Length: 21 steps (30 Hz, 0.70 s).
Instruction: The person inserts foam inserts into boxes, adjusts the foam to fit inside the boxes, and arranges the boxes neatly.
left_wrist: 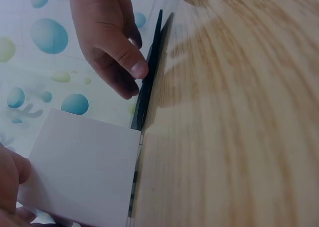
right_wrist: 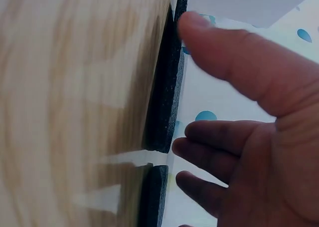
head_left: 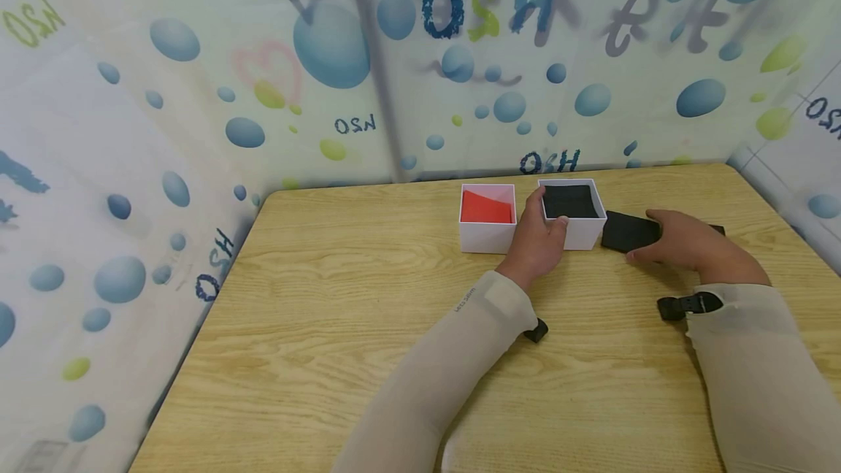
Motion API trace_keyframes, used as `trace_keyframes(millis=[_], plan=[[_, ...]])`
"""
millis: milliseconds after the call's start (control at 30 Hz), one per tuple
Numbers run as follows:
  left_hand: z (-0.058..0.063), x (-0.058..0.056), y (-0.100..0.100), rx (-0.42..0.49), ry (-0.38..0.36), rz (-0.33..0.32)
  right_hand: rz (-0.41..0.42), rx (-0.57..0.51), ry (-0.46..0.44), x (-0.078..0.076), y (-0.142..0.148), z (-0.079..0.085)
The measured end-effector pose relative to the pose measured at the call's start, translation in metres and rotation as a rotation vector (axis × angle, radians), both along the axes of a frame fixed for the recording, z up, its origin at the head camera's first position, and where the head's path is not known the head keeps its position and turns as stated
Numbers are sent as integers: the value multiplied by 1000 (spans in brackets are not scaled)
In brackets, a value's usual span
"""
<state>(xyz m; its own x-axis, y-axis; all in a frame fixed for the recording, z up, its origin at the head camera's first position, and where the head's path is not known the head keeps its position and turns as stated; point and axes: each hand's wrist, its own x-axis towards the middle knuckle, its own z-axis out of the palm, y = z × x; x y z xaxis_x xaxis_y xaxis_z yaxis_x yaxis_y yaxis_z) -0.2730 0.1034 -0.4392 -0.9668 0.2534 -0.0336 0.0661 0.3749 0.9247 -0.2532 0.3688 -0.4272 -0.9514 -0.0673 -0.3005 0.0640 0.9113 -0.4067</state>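
My left hand [head_left: 535, 243] grips the left side of a white open-topped box [head_left: 583, 234], its thumb on the front face. A black sheet [head_left: 568, 201] lies inside that box. Just to the right, a flat black foam piece [head_left: 624, 231] lies on the table, its left end close by the box. Over its right part reaches my right hand [head_left: 683, 239], thumb toward the front. In the right wrist view, thumb and fingers are spread apart beside the foam piece [right_wrist: 167, 97], and a second black piece [right_wrist: 154, 194] follows after a narrow gap.
Left of my left hand stands another white box [head_left: 488, 238] with a red sheet [head_left: 486, 207] inside. Both boxes are near the back edge of the wooden table [head_left: 342, 298]. A patterned curtain [head_left: 315, 130] hangs behind it. Dark straps [head_left: 690, 305] sit at the wrists.
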Motion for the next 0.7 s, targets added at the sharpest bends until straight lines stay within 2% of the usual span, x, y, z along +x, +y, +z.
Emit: trace_keyframes(millis=[267,567,700], plan=[[1,1,0,-8,-11,10,26,24,-2,-1,-2,-2],[2,0,0,-8,-9,8,6,17,-20,0,-6,0],[1,0,0,-7,-7,3,3,20,5,0,-6,1]])
